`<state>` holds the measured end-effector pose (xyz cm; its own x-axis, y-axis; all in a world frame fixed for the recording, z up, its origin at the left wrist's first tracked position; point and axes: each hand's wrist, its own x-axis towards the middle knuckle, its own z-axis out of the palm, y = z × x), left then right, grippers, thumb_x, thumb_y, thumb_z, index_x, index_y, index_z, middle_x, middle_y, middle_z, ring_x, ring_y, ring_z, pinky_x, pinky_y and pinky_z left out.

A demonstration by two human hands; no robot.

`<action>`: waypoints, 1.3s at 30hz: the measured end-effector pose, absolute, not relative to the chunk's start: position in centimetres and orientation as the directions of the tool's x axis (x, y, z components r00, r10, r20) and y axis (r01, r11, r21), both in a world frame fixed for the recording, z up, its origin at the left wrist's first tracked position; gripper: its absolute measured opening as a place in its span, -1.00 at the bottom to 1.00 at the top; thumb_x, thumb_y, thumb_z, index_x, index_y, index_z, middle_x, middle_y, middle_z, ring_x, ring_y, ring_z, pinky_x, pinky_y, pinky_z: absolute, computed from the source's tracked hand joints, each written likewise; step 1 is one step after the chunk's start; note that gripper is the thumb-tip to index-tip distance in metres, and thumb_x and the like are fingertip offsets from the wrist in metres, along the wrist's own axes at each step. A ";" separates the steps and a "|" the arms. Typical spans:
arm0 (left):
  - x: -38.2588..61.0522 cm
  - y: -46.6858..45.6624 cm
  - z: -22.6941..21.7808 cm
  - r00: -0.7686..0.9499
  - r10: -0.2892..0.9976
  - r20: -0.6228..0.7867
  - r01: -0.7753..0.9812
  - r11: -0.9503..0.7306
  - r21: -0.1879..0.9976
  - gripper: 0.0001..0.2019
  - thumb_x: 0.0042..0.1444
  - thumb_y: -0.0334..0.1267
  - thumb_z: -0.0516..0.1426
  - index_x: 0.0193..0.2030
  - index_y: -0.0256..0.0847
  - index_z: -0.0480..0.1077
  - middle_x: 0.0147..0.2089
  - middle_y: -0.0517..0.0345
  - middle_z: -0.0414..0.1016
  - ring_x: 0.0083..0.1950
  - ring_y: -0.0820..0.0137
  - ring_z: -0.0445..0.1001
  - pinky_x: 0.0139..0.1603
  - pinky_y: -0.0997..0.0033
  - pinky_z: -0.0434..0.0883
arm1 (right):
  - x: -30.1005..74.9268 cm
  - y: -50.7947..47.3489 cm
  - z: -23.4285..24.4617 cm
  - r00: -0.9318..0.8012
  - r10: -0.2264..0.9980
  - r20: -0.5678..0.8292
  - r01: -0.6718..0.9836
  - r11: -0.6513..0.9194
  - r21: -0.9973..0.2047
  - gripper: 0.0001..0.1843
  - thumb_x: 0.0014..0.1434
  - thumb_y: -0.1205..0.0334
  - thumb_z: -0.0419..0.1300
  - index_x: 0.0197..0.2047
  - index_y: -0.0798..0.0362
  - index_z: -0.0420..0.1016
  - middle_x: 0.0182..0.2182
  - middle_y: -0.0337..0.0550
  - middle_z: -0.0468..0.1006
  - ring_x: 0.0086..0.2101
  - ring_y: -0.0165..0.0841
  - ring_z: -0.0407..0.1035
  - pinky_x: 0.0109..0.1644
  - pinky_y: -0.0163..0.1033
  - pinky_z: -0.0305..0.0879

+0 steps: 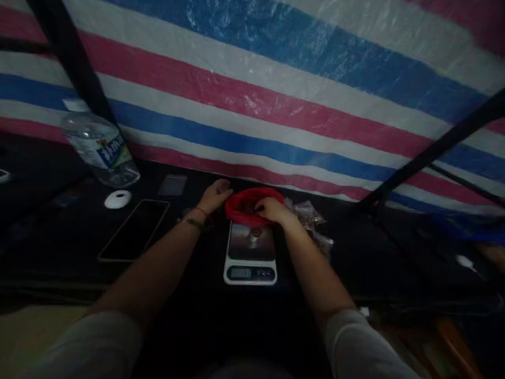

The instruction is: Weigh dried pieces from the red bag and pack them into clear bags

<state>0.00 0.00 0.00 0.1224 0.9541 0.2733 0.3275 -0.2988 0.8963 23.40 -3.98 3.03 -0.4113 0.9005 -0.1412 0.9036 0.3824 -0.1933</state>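
Observation:
A red bag lies open at the far end of a small digital kitchen scale on the dark table. My left hand rests at the bag's left edge, fingers curled around its rim. My right hand reaches into the bag's mouth with fingers bent; what they hold is hidden. A small round object sits on the scale's shiny plate. A red string and a green band circle my left wrist.
A dark phone lies flat left of my left arm, with a white round object and a plastic water bottle beyond it. Crumpled clear plastic bags lie right of the red bag. A striped tarpaulin hangs behind.

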 end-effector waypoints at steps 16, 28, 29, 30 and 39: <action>0.1 0.0 -0.2 0.126 0.928 0.351 0.332 -0.373 0.866 -0.61 -0.02 -0.06 0.15 -0.08 -0.23 0.40 -0.16 0.06 0.48 -0.13 0.25 0.45 -0.04 0.22 0.37 | 23.9 -4.6 3.3 -0.363 0.932 0.016 0.905 0.356 -0.232 -0.74 0.04 0.44 0.16 -0.21 0.06 0.61 -0.23 -0.15 0.63 -0.20 -0.32 0.48 -0.08 -0.34 0.29; -0.1 0.5 -0.6 0.124 0.934 0.336 0.350 -0.358 0.866 -0.61 -0.03 -0.06 0.16 -0.08 -0.21 0.41 -0.16 0.08 0.48 -0.14 0.27 0.44 -0.05 0.24 0.37 | 24.2 -4.2 2.3 -0.394 0.919 -0.024 0.896 0.378 -0.235 -0.73 0.03 0.41 0.20 -0.19 0.04 0.62 -0.21 -0.15 0.63 -0.19 -0.28 0.49 -0.07 -0.32 0.30; 0.0 0.5 -0.6 0.123 0.934 0.335 0.352 -0.356 0.866 -0.61 -0.03 -0.06 0.16 -0.08 -0.21 0.41 -0.17 0.08 0.48 -0.15 0.27 0.44 -0.05 0.24 0.37 | 24.1 -4.1 2.4 -0.399 0.917 -0.020 0.895 0.384 -0.228 -0.73 0.02 0.42 0.19 -0.20 0.04 0.62 -0.22 -0.14 0.63 -0.19 -0.28 0.49 -0.08 -0.32 0.30; 0.0 0.5 -0.6 0.121 0.935 0.333 0.353 -0.354 0.866 -0.60 -0.03 -0.05 0.16 -0.08 -0.21 0.40 -0.16 0.08 0.48 -0.14 0.27 0.44 -0.05 0.24 0.37 | 24.0 -4.0 2.4 -0.400 0.916 -0.010 0.894 0.388 -0.226 -0.72 0.02 0.43 0.19 -0.21 0.04 0.62 -0.22 -0.14 0.63 -0.19 -0.27 0.49 -0.07 -0.31 0.30; 0.0 0.1 -0.2 0.132 0.929 0.347 0.356 -0.371 0.858 -0.62 -0.02 -0.06 0.15 -0.09 -0.21 0.41 -0.16 0.07 0.47 -0.13 0.27 0.43 -0.03 0.25 0.35 | 24.4 -4.7 2.2 -0.310 0.936 0.164 0.866 0.350 -0.356 -0.70 -0.02 0.49 0.19 -0.22 0.05 0.62 -0.21 -0.14 0.63 -0.16 -0.29 0.48 0.02 -0.26 0.32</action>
